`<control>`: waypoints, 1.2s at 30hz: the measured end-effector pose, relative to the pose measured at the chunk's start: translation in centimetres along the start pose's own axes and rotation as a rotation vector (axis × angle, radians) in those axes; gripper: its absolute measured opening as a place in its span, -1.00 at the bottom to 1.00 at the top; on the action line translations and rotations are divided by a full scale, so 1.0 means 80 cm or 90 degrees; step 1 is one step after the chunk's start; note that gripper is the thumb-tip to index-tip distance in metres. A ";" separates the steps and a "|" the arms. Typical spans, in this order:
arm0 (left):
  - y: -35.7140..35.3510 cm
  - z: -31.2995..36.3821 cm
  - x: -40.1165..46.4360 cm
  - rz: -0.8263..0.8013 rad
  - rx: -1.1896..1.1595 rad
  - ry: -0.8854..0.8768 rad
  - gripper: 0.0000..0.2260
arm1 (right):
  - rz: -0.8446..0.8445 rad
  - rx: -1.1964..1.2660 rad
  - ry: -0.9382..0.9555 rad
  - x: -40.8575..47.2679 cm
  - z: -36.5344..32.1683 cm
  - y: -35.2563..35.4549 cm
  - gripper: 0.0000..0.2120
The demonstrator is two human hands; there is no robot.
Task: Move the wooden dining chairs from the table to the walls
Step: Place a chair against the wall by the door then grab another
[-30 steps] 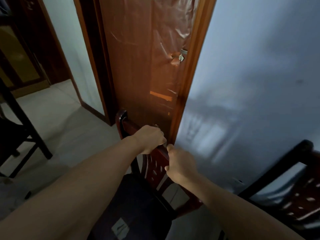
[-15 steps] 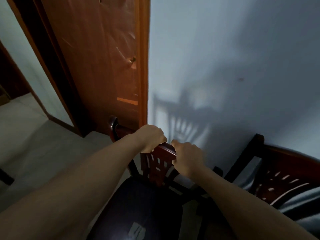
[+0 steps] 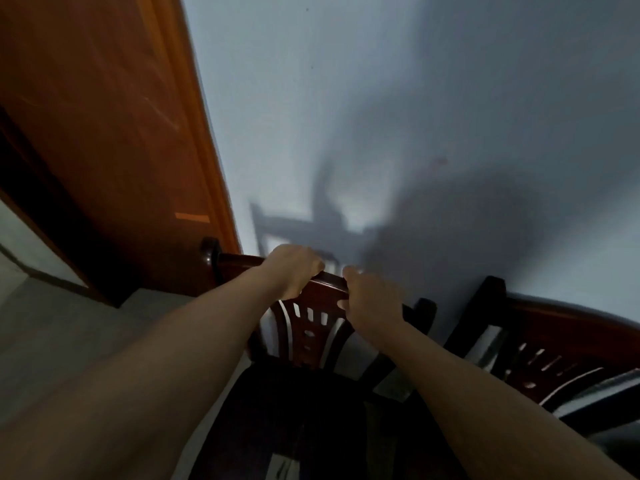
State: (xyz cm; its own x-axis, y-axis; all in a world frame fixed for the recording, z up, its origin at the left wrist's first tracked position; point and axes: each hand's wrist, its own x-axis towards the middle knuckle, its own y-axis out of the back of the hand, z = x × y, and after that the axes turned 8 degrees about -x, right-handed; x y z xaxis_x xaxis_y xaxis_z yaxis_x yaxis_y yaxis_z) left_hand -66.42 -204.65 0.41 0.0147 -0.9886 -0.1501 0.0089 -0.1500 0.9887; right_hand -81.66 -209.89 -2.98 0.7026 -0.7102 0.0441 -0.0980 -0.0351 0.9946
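Note:
A dark red wooden dining chair (image 3: 313, 327) with a carved slatted back and a black seat stands right below me, its back close to the pale wall (image 3: 381, 116). My left hand (image 3: 294, 268) grips the chair's top rail from above. My right hand (image 3: 372, 296) holds the same rail just to the right, fingers wrapped over it. A second chair of the same kind (image 3: 554, 344) stands at the lower right with its back against the wall.
A brown wooden door with its orange frame (image 3: 114, 133) fills the left side. Light tiled floor (image 3: 62, 327) runs along the lower left. Shadows of the chair and of me fall on the wall.
The chair in my hands has shifted right, away from the door and in front of the pale wall, closer to the second chair. Both hands have kept their grip on the rail.

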 end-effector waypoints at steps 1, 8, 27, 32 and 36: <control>-0.004 -0.006 0.011 0.025 -0.022 -0.007 -0.69 | -0.011 0.010 -0.012 0.013 0.005 -0.003 -0.70; -0.033 -0.042 0.085 0.076 -0.100 -0.019 -0.61 | -0.053 -0.043 -0.123 0.079 0.024 -0.028 -0.60; -0.057 -0.065 0.110 0.108 -0.132 0.060 -0.65 | -0.085 -0.102 -0.241 0.111 0.027 -0.045 -0.59; -0.058 -0.076 0.086 0.126 -0.129 0.102 -0.61 | -0.114 -0.124 -0.236 0.102 0.016 -0.042 -0.49; -0.059 -0.080 0.063 0.128 -0.141 0.116 -0.52 | -0.105 -0.102 -0.213 0.088 0.002 -0.033 -0.37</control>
State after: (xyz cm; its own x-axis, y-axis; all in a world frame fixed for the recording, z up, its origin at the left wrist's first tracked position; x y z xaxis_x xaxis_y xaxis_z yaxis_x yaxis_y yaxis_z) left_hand -60.01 -208.86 -5.02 0.2168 -0.9758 0.0285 0.2049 0.0741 0.9760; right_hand -76.57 -214.94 -5.34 0.4294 -0.8946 -0.1233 0.1267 -0.0754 0.9891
